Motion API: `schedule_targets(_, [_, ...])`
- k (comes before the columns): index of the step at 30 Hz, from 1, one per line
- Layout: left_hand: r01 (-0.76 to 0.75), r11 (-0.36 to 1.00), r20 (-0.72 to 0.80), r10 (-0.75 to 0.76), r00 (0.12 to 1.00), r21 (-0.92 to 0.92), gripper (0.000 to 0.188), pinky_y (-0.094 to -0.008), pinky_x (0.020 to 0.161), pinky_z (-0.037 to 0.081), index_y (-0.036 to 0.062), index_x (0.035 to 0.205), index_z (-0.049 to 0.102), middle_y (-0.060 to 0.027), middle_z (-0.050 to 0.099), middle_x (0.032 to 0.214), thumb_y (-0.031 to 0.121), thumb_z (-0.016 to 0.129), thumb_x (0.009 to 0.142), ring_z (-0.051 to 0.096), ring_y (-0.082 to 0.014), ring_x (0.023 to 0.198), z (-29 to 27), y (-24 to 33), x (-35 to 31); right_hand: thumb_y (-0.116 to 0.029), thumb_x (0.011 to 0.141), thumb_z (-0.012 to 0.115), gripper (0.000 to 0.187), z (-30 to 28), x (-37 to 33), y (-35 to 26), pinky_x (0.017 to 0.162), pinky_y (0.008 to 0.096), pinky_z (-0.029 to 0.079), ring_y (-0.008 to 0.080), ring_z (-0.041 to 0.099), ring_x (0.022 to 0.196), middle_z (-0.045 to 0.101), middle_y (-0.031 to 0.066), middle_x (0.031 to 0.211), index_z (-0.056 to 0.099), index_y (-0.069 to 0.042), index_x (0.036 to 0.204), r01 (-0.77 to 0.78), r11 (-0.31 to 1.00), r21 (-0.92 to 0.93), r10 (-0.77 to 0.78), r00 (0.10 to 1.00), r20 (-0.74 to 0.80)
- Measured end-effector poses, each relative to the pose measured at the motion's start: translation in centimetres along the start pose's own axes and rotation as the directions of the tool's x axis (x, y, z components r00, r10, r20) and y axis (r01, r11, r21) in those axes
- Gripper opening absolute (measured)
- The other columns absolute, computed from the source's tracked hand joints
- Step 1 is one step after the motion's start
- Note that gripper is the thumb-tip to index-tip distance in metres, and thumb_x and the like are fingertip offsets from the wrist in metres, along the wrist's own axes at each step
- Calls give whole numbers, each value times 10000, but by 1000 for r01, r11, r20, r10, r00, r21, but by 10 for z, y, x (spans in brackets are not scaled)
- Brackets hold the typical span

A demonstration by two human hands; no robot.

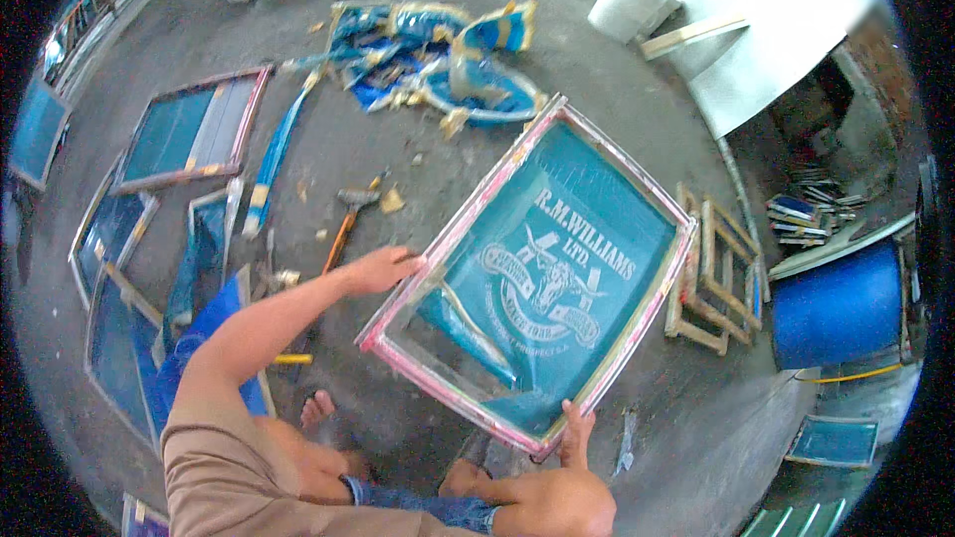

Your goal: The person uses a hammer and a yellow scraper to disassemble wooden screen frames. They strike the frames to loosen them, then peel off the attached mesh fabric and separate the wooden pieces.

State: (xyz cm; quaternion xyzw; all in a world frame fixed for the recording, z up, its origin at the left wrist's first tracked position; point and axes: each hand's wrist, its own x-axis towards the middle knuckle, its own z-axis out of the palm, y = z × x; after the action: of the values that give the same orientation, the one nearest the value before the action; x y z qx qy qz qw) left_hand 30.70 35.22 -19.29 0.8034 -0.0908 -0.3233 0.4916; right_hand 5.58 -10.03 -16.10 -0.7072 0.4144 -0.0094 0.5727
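Note:
A screen-printing frame (629, 163) is held tilted before me in both hands. Its teal mesh (587, 174) bears a pale printed design with a bull's head and lettering. Toward the lower left corner the mesh is torn and a loose strip (463, 328) curls away, leaving a gap. My left hand (383, 268) grips the frame's left side, and my right hand (574, 435) holds its lower right edge near the bottom corner. Beyond my left hand, a hammer (341, 237) with an orange handle lies on the floor.
Torn teal mesh (393, 50) lies heaped ahead. More framed screens (169, 139) rest at left, with a blue strip (279, 154) beside them. Bare wooden frames (718, 273) and a blue drum (836, 306) stand at right. A white bucket (627, 5) sits by a pale board (766, 60).

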Motion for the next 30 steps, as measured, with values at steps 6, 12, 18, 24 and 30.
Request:
schedule_targets(6, [-362, 919, -381, 395, 836, 158, 423, -385, 918, 506, 32, 1204, 673, -160, 691, 1189, 381, 594, 979, 669, -282, 1048, 10, -37, 28, -169, 763, 804, 503, 87, 8, 90, 778, 350, 458, 189, 503, 876, 533, 59, 980, 535, -1, 1154, 281, 943, 179, -229, 937, -264])
schedule_targets(12, [-835, 536, -283, 826, 488, 125, 568, -432, 971, 492, 33, 1312, 603, -209, 669, 1218, 412, 710, 902, 637, -315, 1137, 14, 129, -14, -165, 819, 758, 416, 225, -24, -20, 858, 384, 468, 209, 564, 968, 599, 95, 1033, 569, 11, 1146, 755, 651, -79, -709, 569, -417])
schedule_targets(18, [-770, 632, -709, 505, 492, -84, 362, -298, 640, 491, 18, 981, 688, -39, 686, 819, 359, 766, 890, 585, -115, 722, -6, 182, -32, -346, 837, 781, 625, 239, -51, -83, 975, 504, 455, 411, 573, 1162, 606, 223, 1276, 560, -4, 1311, 932, -178, -317, -856, 12, 518])
schedule_targets(24, [-789, 431, -572, 543, 615, -438, 305, -312, 705, 489, 66, 1050, 672, -3, 659, 916, 341, 726, 930, 584, -125, 794, -128, 60, 30, -357, 949, 641, 531, 135, 54, -174, 1106, 451, 369, 361, 520, 1286, 593, 214, 1330, 558, 7, 1326, 782, 370, -502, -928, 332, -166])
schedule_targets(30, [-662, 639, -620, 349, 703, -392, 464, -375, 851, 480, 40, 1322, 539, -60, 595, 1145, 308, 672, 967, 584, -187, 929, -135, 37, 64, -480, 943, 643, 534, 117, 36, -306, 847, 398, 498, 256, 670, 973, 699, 170, 947, 659, 2, 1171, 818, 559, -138, -827, 537, -165])
